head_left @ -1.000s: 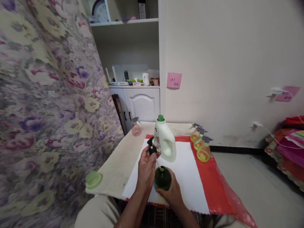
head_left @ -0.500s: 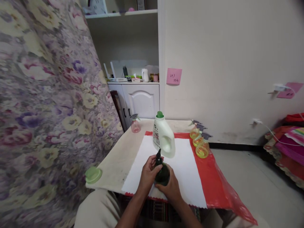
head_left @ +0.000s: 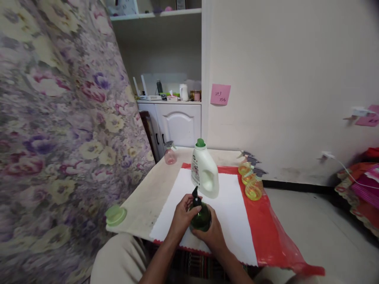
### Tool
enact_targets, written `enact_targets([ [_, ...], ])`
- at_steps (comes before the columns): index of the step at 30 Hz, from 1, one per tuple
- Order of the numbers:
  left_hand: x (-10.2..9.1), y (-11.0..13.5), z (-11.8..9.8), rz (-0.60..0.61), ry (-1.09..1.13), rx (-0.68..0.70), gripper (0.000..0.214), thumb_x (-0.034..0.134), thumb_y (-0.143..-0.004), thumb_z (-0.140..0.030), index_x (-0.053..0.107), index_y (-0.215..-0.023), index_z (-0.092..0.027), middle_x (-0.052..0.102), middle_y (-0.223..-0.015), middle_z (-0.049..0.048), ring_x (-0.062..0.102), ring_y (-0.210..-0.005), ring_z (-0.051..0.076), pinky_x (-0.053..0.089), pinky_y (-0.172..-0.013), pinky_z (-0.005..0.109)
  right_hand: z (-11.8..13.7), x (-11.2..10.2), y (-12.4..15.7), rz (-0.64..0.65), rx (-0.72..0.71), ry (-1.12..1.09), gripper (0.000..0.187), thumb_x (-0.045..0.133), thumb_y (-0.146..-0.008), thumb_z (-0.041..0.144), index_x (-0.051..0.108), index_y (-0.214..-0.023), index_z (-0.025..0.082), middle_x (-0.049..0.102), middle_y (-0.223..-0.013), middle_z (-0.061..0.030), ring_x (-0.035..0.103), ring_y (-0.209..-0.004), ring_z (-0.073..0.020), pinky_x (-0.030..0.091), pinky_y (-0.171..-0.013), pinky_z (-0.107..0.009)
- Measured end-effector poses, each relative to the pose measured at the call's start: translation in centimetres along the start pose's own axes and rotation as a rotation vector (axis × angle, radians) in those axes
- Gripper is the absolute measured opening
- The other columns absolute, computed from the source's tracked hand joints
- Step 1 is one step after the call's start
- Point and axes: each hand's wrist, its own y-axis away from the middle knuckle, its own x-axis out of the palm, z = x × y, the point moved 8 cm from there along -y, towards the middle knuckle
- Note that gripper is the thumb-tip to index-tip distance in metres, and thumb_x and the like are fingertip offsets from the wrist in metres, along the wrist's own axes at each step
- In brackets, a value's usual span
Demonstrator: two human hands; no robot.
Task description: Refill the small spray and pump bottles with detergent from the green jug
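Observation:
A dark green pump bottle (head_left: 202, 219) with a black pump head is between my hands, over the near part of the white sheet (head_left: 229, 211). The fingers of my left hand (head_left: 184, 215) are closed around the black pump collar at the bottle's neck. My right hand (head_left: 213, 230) wraps round the bottle's body from the right. Just behind it stands a large pale green detergent jug (head_left: 209, 170), upright, its handle toward the right and a green spout showing at its mouth.
A green cap (head_left: 115, 215) lies at the table's left corner. Near the back left stands a pink spray bottle (head_left: 170, 156). Several yellow spray bottles (head_left: 254, 190) line the right side on red plastic (head_left: 266, 228). A floral curtain (head_left: 74, 150) hangs at the left.
The pump bottle has shifted slightly, and its pump nozzle has turned a little to the left. Both hands keep their hold. My view has swung slightly left.

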Motion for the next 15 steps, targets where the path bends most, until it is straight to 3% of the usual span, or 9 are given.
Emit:
enact_targets([
  [6, 0.4, 0.7, -1.6, 0.055, 0.008, -0.004, 0.039, 0.073, -0.070, -0.025, 0.063, -0.107, -0.020, 0.070, -0.114, 0.0085, 0.059, -0.114, 0.028, 0.043, -0.099, 0.039, 2.4, -1.0, 0.1, 0.075, -0.031, -0.099, 0.082, 0.077, -0.054, 0.018, 0.041, -0.128, 0.025, 0.058, -0.127, -0.0074, 0.054, -0.119, -0.0285, 0.043, -0.104, -0.046],
  [11, 1.3, 1.8, -1.9, 0.069, 0.044, -0.006, 0.033, 0.066, -0.080, -0.031, 0.063, -0.112, -0.022, 0.073, -0.111, 0.0064, 0.063, -0.108, 0.025, 0.042, -0.100, 0.039, 2.8, -1.7, 1.2, 0.135, 0.022, -0.173, 0.084, 0.077, -0.054, 0.017, 0.040, -0.129, 0.026, 0.054, -0.130, -0.0071, 0.051, -0.122, -0.0278, 0.041, -0.105, -0.045],
  [15, 1.7, 2.5, -1.4, 0.052, 0.037, -0.010, 0.029, 0.067, -0.080, -0.031, 0.065, -0.107, -0.022, 0.074, -0.109, 0.0053, 0.064, -0.106, 0.025, 0.043, -0.099, 0.038, 2.6, -2.2, 2.0, 0.118, 0.061, -0.176, 0.085, 0.073, -0.052, 0.014, 0.040, -0.129, 0.026, 0.053, -0.131, -0.0070, 0.049, -0.124, -0.0278, 0.039, -0.106, -0.046],
])
